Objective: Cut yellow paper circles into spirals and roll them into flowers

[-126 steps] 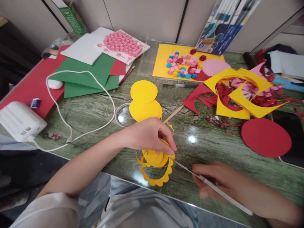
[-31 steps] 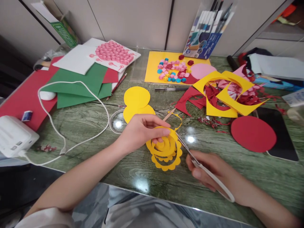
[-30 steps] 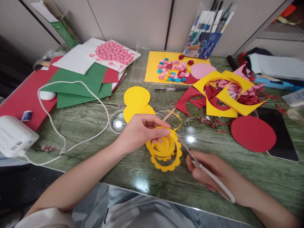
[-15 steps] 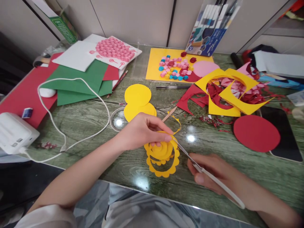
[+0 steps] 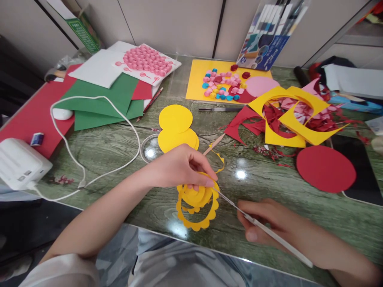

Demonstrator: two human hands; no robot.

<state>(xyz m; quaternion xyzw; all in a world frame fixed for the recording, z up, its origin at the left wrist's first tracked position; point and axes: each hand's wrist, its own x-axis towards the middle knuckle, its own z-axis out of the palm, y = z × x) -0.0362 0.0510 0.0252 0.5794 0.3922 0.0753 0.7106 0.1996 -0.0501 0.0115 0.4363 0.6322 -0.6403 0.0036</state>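
My left hand [image 5: 187, 167] pinches a yellow paper spiral [image 5: 213, 209] at its upper edge. A scalloped outer strip of the spiral hangs down as a loop over the table. White-handled scissors [image 5: 254, 222] are in my right hand [image 5: 266, 223], their blades reaching up and left to the paper's edge beside my left fingertips. A narrow yellow offcut [image 5: 222, 161] curls just beyond my left hand. Behind that hand, yellow paper circles [image 5: 176, 118] overlap on the table, and a pointed wooden stick [image 5: 216, 142] lies to their right.
A red paper circle [image 5: 326, 168] lies partly over a black phone [image 5: 363, 171] on the right. Yellow cut-out frames [image 5: 273, 137] surround red and pink scraps. Coloured paper rolls [image 5: 223, 81] rest on a yellow sheet behind. A white cable [image 5: 136, 135] loops from a charger [image 5: 22, 163] at left.
The yellow spiral and my left hand have shifted slightly down, with the loop swinging left. The scissors have tilted and their handles look narrower. The view has moved a little.
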